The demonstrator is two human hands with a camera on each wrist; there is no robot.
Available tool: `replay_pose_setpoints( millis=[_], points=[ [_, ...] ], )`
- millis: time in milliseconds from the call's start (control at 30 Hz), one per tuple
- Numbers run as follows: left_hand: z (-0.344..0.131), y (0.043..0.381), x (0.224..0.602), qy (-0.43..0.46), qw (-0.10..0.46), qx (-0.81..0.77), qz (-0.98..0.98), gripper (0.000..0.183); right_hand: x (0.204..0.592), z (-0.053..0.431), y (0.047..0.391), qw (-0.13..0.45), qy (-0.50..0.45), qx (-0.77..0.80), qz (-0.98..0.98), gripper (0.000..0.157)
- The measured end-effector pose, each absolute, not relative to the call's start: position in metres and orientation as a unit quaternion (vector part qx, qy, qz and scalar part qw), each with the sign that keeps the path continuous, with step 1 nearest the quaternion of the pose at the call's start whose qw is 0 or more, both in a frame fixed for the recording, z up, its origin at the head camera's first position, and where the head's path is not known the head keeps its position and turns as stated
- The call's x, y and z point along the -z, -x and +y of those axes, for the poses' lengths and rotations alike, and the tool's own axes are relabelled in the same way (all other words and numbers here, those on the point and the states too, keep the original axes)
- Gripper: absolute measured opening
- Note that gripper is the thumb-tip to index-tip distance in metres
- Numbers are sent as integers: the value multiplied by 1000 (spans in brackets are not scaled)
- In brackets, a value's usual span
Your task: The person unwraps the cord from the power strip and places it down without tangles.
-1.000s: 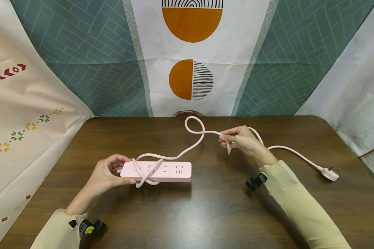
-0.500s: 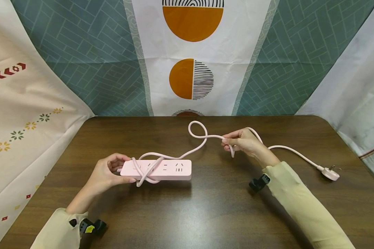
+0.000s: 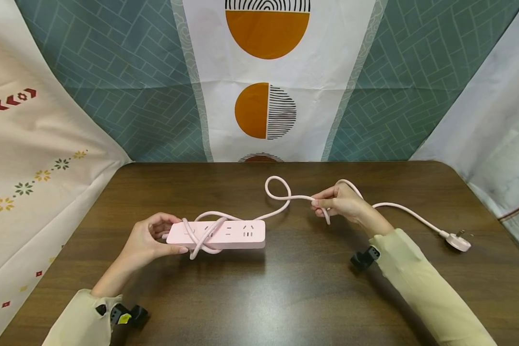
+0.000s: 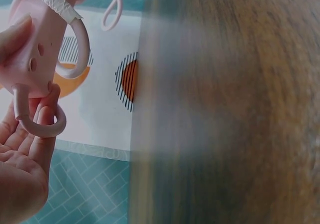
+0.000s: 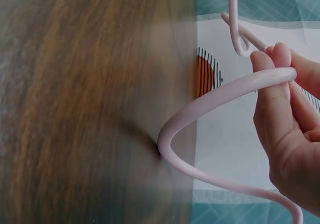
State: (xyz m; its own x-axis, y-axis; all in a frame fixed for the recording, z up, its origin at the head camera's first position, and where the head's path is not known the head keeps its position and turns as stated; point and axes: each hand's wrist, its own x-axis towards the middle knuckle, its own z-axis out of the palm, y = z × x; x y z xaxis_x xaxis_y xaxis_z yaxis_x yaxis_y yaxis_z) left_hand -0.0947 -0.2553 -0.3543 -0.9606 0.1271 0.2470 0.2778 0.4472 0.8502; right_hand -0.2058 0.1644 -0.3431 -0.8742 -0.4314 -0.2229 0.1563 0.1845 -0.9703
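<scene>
My left hand (image 3: 149, 239) grips the left end of a pink power strip (image 3: 242, 234), thumb in front and fingers behind. Part of the strip's own pink cord (image 3: 304, 197) crosses over its left half in a loose wrap. From there the cord runs right, makes a small loop at the back and reaches my right hand (image 3: 343, 203), which pinches it between thumb and fingers. In the left wrist view, the cord comes out of the end of the power strip (image 4: 42, 44) and curves round. A bend of cord (image 5: 210, 102) hangs below the fingers in the right wrist view.
Beyond the right hand the cord leads to a three-pin plug (image 3: 457, 241) lying on the right of the dark wooden table (image 3: 259, 298). Patterned cloth (image 3: 155, 96) hangs behind the table, with a cream cloth (image 3: 34, 144) along the left.
My right hand has moved slightly right and toward me with the cord. The cord's loop has shifted right and lower. The power strip has risen slightly in the view, still in my left hand.
</scene>
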Motion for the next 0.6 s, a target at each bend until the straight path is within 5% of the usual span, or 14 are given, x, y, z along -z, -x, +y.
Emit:
replay_pose_setpoints(
  millis=[600],
  points=[
    [-257, 94, 355, 85, 84, 547, -828, 50, 343, 184, 199, 260, 104, 605, 745, 39]
  ],
)
